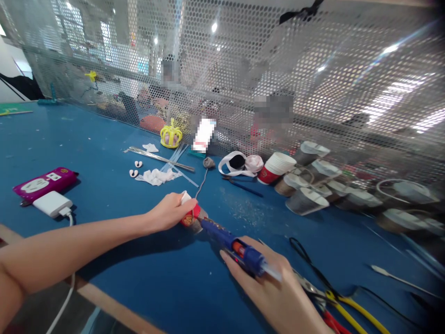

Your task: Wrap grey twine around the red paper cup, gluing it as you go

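Note:
My left hand (170, 211) is closed around a red and white paper cup (189, 218), which lies tilted over the table. My right hand (267, 283) grips a blue glue gun (222, 236), and a clear glue stick (273, 271) pokes out of its rear. The gun's nozzle meets the cup's grey end; whether it touches cannot be made out. A grey strand of yarn (201, 185) runs from the cup to a small ball of yarn (209, 162).
Pliers with yellow handles (351, 311) lie at the right. Wrapped cups (308, 202) and stacked paper cups (278, 167) stand along the mesh partition (222, 60). Clear glue sticks (177, 155), a yellow crown (171, 134), white scraps (156, 176) and a purple power strip (45, 183) lie about.

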Demonstrator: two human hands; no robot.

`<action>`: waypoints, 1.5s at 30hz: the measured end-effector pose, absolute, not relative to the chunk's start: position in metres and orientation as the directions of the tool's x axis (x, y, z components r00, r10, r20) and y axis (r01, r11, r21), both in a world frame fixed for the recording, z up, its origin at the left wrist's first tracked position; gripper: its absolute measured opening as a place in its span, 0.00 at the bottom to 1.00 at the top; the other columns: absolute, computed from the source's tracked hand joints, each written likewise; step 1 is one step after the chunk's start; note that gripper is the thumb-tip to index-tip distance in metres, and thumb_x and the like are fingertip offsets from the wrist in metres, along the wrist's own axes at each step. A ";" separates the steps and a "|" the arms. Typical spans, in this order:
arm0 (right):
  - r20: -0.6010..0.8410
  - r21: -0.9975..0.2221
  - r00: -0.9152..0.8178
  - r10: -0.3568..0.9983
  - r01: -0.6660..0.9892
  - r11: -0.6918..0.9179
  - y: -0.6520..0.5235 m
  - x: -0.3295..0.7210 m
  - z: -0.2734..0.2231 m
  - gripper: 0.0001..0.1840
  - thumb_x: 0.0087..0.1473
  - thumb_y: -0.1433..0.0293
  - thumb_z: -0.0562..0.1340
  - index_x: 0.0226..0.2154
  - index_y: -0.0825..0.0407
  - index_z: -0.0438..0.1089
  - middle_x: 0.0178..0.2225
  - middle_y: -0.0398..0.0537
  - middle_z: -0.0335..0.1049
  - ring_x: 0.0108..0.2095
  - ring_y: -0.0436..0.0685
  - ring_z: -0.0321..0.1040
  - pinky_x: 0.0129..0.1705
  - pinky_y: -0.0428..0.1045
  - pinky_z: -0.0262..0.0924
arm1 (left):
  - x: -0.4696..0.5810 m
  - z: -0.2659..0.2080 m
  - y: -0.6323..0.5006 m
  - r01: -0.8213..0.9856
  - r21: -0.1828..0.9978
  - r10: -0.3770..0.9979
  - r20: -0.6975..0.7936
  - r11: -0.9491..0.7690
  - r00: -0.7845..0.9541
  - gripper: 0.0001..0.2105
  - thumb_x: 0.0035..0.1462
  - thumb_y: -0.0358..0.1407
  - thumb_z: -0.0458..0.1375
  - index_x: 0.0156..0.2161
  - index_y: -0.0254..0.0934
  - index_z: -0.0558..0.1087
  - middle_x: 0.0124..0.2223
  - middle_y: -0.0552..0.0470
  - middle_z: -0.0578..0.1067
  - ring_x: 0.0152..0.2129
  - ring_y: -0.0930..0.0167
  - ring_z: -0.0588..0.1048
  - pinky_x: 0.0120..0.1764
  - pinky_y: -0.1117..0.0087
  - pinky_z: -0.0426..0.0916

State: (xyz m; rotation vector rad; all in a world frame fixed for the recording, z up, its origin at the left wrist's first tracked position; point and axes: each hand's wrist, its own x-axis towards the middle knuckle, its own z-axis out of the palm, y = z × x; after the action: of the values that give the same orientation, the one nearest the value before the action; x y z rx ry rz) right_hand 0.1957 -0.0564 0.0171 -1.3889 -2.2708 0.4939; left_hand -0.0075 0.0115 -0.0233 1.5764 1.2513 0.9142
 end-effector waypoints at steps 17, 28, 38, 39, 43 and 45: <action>0.214 -0.483 -0.451 0.867 0.722 0.495 -0.059 0.194 0.014 0.08 0.54 0.69 0.55 0.24 0.49 0.59 0.22 0.39 0.61 0.21 0.48 0.57 0.23 0.44 0.52 | -0.006 -0.027 0.013 0.334 0.939 0.984 0.026 -0.086 0.178 0.19 0.51 0.46 0.47 0.20 0.33 0.64 0.19 0.55 0.63 0.17 0.76 0.60 0.20 0.76 0.55; 0.258 -0.458 -0.449 0.855 0.723 0.518 -0.058 0.192 0.015 0.08 0.53 0.70 0.55 0.23 0.50 0.60 0.21 0.39 0.62 0.21 0.47 0.57 0.23 0.43 0.53 | -0.007 -0.028 0.015 0.347 0.933 0.981 0.026 -0.091 0.190 0.20 0.52 0.47 0.46 0.20 0.33 0.63 0.19 0.56 0.62 0.17 0.76 0.58 0.20 0.76 0.54; 0.238 -0.496 -0.366 0.899 0.750 0.437 -0.054 0.195 0.016 0.08 0.52 0.66 0.56 0.23 0.50 0.61 0.20 0.39 0.64 0.19 0.48 0.59 0.20 0.43 0.54 | -0.007 -0.026 0.013 0.351 0.927 0.977 0.060 -0.131 0.205 0.19 0.52 0.46 0.46 0.20 0.33 0.66 0.18 0.55 0.65 0.17 0.76 0.61 0.21 0.76 0.56; 0.233 -0.507 -0.339 0.912 0.757 0.411 -0.053 0.195 0.016 0.09 0.51 0.65 0.57 0.22 0.50 0.61 0.19 0.39 0.63 0.18 0.48 0.58 0.18 0.43 0.53 | -0.008 -0.025 0.012 0.348 0.927 0.974 0.064 -0.138 0.216 0.19 0.52 0.45 0.46 0.21 0.32 0.67 0.19 0.55 0.66 0.17 0.76 0.62 0.21 0.76 0.56; 0.238 -0.554 -0.256 0.937 0.756 0.347 -0.049 0.194 0.016 0.13 0.48 0.64 0.59 0.18 0.49 0.57 0.13 0.36 0.57 0.13 0.46 0.52 0.16 0.44 0.52 | -0.009 -0.027 0.011 0.339 0.927 0.965 0.077 -0.162 0.250 0.19 0.53 0.44 0.46 0.23 0.32 0.68 0.20 0.54 0.67 0.18 0.76 0.63 0.22 0.76 0.57; 0.246 -0.571 -0.232 0.941 0.750 0.334 -0.048 0.192 0.017 0.14 0.47 0.64 0.59 0.17 0.49 0.56 0.12 0.35 0.55 0.12 0.47 0.52 0.16 0.44 0.53 | -0.009 -0.029 0.011 0.340 0.926 0.965 0.081 -0.165 0.250 0.19 0.54 0.45 0.46 0.23 0.32 0.68 0.20 0.54 0.67 0.18 0.76 0.63 0.22 0.76 0.58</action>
State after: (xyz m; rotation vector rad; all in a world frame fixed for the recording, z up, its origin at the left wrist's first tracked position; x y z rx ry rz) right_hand 0.1922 -0.0484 0.0175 -1.4778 -2.0528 0.4533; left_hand -0.0089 0.0111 -0.0286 1.6720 1.2219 0.9247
